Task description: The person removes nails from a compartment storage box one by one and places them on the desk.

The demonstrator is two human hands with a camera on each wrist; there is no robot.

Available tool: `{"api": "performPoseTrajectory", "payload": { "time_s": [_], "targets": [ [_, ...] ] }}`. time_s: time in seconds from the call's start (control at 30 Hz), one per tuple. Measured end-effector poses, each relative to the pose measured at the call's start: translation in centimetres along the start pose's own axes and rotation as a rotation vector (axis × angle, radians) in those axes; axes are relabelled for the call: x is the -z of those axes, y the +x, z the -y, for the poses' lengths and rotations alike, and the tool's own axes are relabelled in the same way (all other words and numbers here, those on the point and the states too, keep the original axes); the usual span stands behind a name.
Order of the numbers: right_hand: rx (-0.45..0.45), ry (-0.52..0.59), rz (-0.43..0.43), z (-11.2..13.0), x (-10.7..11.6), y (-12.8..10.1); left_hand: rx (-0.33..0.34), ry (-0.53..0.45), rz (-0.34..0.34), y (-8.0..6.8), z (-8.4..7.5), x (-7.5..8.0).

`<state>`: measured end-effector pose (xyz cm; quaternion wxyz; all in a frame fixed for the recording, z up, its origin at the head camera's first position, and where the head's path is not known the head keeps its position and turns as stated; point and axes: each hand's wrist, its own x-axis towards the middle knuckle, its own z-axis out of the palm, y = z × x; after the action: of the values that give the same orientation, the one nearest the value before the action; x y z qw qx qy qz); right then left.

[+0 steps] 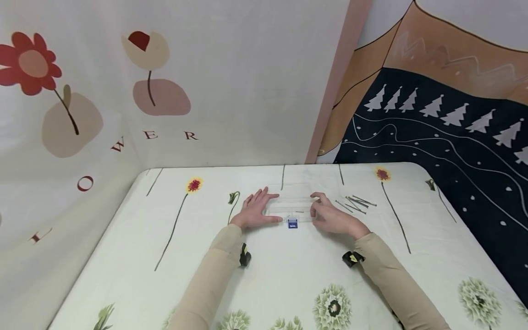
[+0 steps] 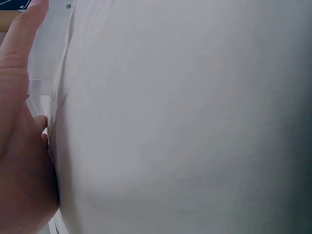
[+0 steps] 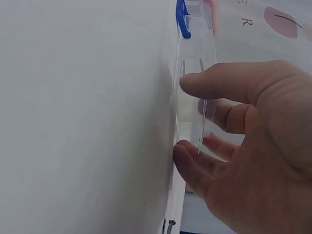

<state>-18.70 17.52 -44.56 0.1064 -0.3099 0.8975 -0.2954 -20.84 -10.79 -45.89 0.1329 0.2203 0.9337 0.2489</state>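
A clear plastic compartment box [image 1: 290, 202] with a blue latch [image 1: 293, 223] on its front lies on the table. Inside its front part is a thin, dark, nail-like piece [image 1: 299, 211]. My left hand [image 1: 257, 211] rests at the box's left end, fingers spread, thumb stretched along the front. At the right end my right hand [image 1: 330, 216] holds the box, fingers bent about its edge. In the right wrist view the thumb [image 3: 209, 84] is on the front side, with other fingers seen partly through the plastic. The left wrist view catches only a strip of box [image 2: 48, 48].
Several loose long nails or screws [image 1: 356, 203] lie just right of my right hand. A white flowered cloth covers the table [image 1: 288, 266]. Printed curtains [image 1: 247, 82] hang behind and beside it. A black wrist camera [image 1: 245, 255] sits at my left cuff.
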Motion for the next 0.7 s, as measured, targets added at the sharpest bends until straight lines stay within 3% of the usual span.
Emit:
{"api": "performPoseTrajectory", "payload": {
  "time_s": [0.23,0.57,0.7],
  "targets": [
    [0.002,0.144,0.006,-0.6,0.5,-0.2,0.004,-0.002,0.005,0.1,0.0,0.0],
    [-0.082,0.202,-0.076,-1.0,1.1,-0.8,0.002,0.003,0.001,0.1,0.0,-0.1],
    [-0.076,0.203,-0.128,-1.5,1.7,-1.4,0.013,0.004,0.009,0.1,0.0,-0.1]
  ]
}}
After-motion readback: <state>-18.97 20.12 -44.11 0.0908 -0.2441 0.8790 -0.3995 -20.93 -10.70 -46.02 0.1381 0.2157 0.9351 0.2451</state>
